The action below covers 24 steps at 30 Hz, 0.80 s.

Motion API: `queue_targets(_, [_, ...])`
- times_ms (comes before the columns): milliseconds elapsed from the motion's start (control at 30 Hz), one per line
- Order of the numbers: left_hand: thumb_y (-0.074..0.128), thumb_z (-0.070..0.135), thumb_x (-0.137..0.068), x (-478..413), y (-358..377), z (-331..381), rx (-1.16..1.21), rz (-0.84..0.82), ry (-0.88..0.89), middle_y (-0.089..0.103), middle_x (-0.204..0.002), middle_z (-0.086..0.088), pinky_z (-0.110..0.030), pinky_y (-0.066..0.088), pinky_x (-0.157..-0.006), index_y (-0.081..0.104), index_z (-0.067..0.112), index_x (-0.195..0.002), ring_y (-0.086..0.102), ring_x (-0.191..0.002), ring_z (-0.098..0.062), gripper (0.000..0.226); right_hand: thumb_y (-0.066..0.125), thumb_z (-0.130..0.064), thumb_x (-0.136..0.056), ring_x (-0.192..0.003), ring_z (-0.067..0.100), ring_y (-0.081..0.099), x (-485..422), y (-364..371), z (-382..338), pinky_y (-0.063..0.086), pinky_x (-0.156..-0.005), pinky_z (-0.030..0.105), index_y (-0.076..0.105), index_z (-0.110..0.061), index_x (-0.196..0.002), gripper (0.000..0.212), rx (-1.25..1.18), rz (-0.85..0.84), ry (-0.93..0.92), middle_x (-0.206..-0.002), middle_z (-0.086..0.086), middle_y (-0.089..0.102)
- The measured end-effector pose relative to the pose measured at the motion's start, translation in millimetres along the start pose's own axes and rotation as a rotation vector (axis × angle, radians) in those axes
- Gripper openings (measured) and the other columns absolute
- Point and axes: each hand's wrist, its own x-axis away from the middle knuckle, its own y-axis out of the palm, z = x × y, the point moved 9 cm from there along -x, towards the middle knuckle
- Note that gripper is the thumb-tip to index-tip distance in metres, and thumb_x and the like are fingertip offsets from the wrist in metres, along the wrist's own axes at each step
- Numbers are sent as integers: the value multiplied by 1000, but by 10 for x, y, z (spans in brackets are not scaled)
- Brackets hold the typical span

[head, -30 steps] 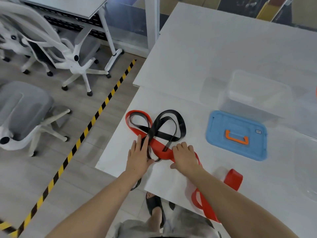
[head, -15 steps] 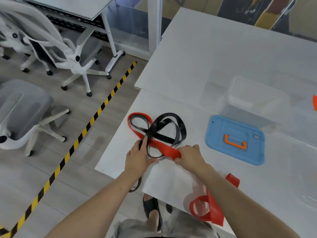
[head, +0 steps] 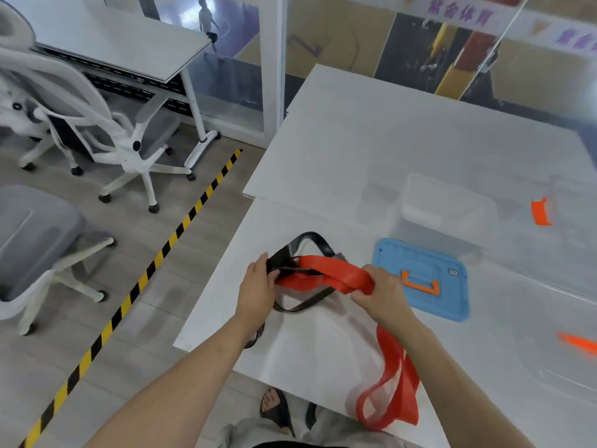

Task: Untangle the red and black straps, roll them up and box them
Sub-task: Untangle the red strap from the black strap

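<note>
Both hands are up off the white table (head: 355, 150) with the straps bunched between them. The left hand (head: 258, 291) has its fingers curled shut around the black strap (head: 311, 239) where it meets the red strap (head: 336, 273), thumb on the near side, so the tangle sits right at its fingertips. The black one arches up past that hand toward the far side, and another stretch of it sags down onto the table below the hands.

The right hand (head: 382, 294) is closed in a fist on the red strap, which folds over the top of its knuckles. From there the rest of the red trails down along the forearm and loops off the near table edge.

The clear box (head: 445, 211) sits open just beyond the right hand, with its blue lid (head: 423, 279) flat on the table, right beside that hand's knuckles.
</note>
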Motion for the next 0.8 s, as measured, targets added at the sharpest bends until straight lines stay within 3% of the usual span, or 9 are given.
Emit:
queue_targets(67, [41, 22, -109, -73, -85, -117, 14, 28, -68, 61, -112, -12, -35, 42, -78, 55, 14, -132, 59, -99, -30, 28, 73, -19, -79, -65, 16, 53, -3, -187, 90, 43, -61, 26, 61, -16, -82, 13, -85, 73, 115, -71, 0, 61])
queue_targets(133, [41, 19, -109, -137, -158, -268, 23, 51, -150, 63, -107, -13, -35, 43, -74, 59, 12, -125, 60, -90, -28, 26, 72, -17, -82, -64, 13, 48, 11, -290, 149, 41, -60, 27, 56, -21, -80, 17, -143, 84, 184, -71, -3, 56])
queue_targets(300, [41, 11, -108, -147, -5, -353, -35, -49, -150, 68, -117, -16, -34, 44, -78, 59, 7, -131, 61, -99, -29, 29, 75, -33, -77, -72, 14, 54, 110, 47, 191, 41, -63, 26, 58, -24, -81, 20, -25, -170, 147, -79, -5, 60])
queue_targets(400, [43, 12, -107, -90, 176, -440, -25, -123, -171, 68, -120, -19, -34, 46, -82, 49, 10, -145, 64, -108, -34, 39, 78, -29, -78, -76, 16, 63, 189, 219, 332, 50, -68, 28, 67, -20, -88, 17, 27, -263, 210, -84, -1, 68])
queue_targets(500, [43, 11, -106, -56, 302, -519, -40, -181, -198, 69, -117, -20, -35, 49, -86, 45, 13, -150, 65, -108, -34, 44, 78, -27, -77, -79, 20, 68, 256, 333, 495, 56, -74, 35, 68, -24, -83, 12, 105, -350, 284, -83, -1, 72])
queue_targets(600, [48, 12, -103, -31, 468, -577, -142, -300, -157, 69, -117, -17, -39, 52, -94, 47, 15, -150, 63, -112, -33, 47, 77, -40, -78, -87, 20, 72, 271, 451, 608, 59, -85, 38, 69, -33, -84, 13, 140, -428, 313, -89, -3, 75])
queue_targets(667, [52, 14, -100, -7, 560, -612, -192, -354, -134, 67, -115, -13, -46, 53, -97, 48, 18, -149, 62, -110, -30, 50, 76, -62, -75, -86, 16, 73, 266, 544, 651, 59, -87, 37, 75, -32, -89, 33, 83, -453, 346, -89, -5, 77])
queue_targets(733, [51, 12, -98, 32, 585, -538, -235, -360, -112, 62, -119, -11, -46, 53, -97, 50, 21, -148, 60, -111, -30, 51, 61, -85, -74, -83, 14, 73, 261, 586, 667, 58, -88, 38, 76, -28, -85, 60, 92, -429, 400, -86, -8, 78])
queue_targets(800, [49, 12, -96, 56, 584, -385, -296, -320, -69, 58, -132, -8, -44, 48, -102, 49, 25, -148, 58, -119, -30, 53, 48, -90, -79, -81, 14, 71, 230, 571, 674, 55, -88, 39, 72, -25, -82, 69, 144, -370, 425, -81, -9, 76])
